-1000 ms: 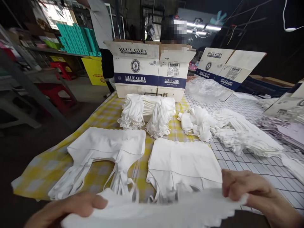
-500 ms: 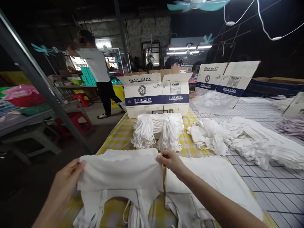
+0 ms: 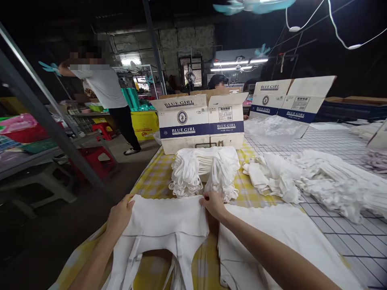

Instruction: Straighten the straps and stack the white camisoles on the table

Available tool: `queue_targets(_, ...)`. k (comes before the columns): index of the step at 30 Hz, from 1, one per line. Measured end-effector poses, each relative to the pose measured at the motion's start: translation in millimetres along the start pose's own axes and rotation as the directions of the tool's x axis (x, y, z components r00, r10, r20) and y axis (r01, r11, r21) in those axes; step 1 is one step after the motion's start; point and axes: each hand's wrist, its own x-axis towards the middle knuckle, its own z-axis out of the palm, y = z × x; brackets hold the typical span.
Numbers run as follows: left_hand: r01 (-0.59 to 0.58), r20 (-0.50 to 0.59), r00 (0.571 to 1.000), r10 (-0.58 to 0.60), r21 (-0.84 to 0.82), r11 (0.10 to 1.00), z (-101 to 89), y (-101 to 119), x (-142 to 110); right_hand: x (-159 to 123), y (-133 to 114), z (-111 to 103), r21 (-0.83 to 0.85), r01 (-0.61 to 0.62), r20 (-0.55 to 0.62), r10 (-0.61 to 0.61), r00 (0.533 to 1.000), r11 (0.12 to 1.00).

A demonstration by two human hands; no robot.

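A white strapped garment lies spread on the left pile, on the yellow checked cloth. My left hand pinches its far left corner. At the far right corner my right hand grips the same top edge. The straps hang toward me. To the right lies a second flat pile of white garments. Just beyond my hands sits a folded stack of white garments with looped straps.
An open BLUE GIRL carton stands behind the stack, another carton to its right. Loose white garments spread over the grid-patterned table part. A person in a grey shirt stands at left by shelves and red stools.
I have carried the garment from close to me out onto the left pile and lowered it flat. My head has tilted up, and the standing person has shifted left.
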Motion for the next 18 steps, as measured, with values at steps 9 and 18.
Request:
queue_targets(9, -0.039, 0.019, 0.999, 0.037, 0.141, 0.989, 12.2, 6, -5, 1, -5, 3, -0.171, -0.009, 0.031, 0.014, 0.999, 0.985)
queue_targets(18, -0.168, -0.129, 0.956, 0.262, 0.490, 0.855, -4.2, 41, -29, -54, 12, -63, -0.110, 0.107, 0.044, -0.103, 0.994, 0.988)
